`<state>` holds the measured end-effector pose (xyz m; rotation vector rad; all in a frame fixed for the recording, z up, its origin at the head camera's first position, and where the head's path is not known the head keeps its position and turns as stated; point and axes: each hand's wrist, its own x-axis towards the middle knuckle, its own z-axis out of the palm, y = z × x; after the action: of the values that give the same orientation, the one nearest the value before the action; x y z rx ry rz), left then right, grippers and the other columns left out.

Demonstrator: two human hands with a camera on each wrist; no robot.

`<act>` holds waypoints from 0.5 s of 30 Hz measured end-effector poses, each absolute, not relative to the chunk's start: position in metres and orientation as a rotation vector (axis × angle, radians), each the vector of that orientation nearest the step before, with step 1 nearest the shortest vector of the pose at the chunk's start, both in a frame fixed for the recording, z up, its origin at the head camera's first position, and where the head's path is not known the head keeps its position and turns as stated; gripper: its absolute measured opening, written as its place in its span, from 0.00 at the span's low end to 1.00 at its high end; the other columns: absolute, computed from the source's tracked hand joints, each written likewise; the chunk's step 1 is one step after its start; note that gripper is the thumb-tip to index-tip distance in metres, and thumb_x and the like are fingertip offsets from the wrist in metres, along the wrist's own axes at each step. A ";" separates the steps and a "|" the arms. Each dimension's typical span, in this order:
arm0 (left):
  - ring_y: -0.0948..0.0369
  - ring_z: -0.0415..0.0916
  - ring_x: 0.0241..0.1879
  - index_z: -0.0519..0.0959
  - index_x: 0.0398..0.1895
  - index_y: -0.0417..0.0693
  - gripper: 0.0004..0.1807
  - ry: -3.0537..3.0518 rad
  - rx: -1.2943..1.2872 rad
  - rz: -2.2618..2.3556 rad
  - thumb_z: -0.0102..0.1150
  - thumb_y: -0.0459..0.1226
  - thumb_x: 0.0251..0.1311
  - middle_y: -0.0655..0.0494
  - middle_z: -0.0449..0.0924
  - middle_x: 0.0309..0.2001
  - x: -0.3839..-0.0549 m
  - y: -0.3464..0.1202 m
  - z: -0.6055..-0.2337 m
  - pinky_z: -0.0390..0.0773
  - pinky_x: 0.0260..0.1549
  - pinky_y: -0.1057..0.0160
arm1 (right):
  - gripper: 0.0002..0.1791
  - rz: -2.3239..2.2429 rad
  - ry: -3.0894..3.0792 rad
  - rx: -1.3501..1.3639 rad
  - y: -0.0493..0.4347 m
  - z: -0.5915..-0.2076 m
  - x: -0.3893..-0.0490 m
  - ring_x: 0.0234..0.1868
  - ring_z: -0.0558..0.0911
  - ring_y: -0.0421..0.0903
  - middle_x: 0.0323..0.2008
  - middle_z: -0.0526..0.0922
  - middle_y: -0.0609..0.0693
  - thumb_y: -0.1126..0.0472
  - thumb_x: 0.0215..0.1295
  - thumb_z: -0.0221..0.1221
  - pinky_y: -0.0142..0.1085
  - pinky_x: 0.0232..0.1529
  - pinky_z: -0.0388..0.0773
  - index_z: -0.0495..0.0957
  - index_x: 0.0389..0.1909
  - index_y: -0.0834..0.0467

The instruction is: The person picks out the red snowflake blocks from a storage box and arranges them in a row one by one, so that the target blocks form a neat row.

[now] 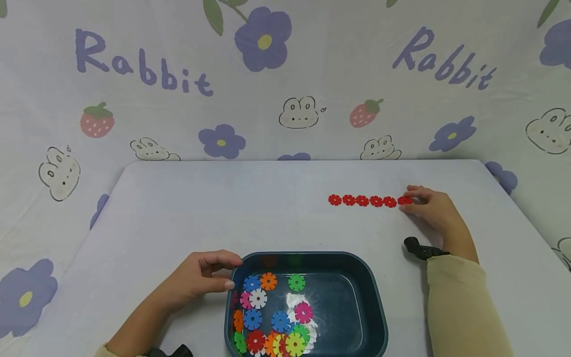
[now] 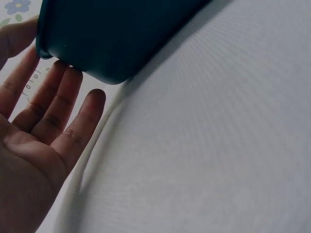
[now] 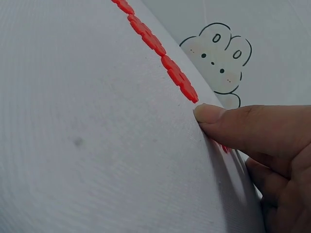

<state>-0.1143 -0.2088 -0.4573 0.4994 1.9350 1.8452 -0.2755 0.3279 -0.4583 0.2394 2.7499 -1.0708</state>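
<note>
Red notched plastic discs (image 1: pixel 362 201) lie in a row toward the back right of the white table. At the row's right end, my right hand (image 1: pixel 430 208) pinches the last red disc (image 1: pixel 404 200) between thumb and fingers, down at tabletop level. In the right wrist view the thumb (image 3: pixel 214 116) hides most of that disc, and only a red edge shows below it. My left hand (image 1: pixel 200 275) holds the rim of a dark blue-green tray (image 1: pixel 376 297) at its far left corner. The left wrist view shows its fingers (image 2: pixel 73 92) under the tray's edge, the lower ones extended.
Inside the tray, loose notched discs in blue, orange, green, pink, white, yellow and red lie mostly to the left and front, some overlapping. The white tabletop (image 1: pixel 214 203) ends at the back against a cloth (image 1: pixel 330 64) printed with rabbits, flowers and strawberries.
</note>
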 end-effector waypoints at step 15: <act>0.54 0.79 0.55 0.78 0.55 0.37 0.19 1.950 0.514 1.839 0.63 0.31 0.61 0.42 0.79 0.57 -0.114 -0.209 -0.455 0.81 0.52 0.61 | 0.41 -1.033 2.763 0.213 0.325 -0.453 -0.274 0.76 0.50 0.64 0.75 0.58 0.59 0.37 0.60 0.62 0.67 0.68 0.55 0.68 0.69 0.56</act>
<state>-0.1137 -0.2091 -0.4547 0.5141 1.9499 1.8394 -0.2744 0.3252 -0.4532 0.2129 2.7634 -1.0333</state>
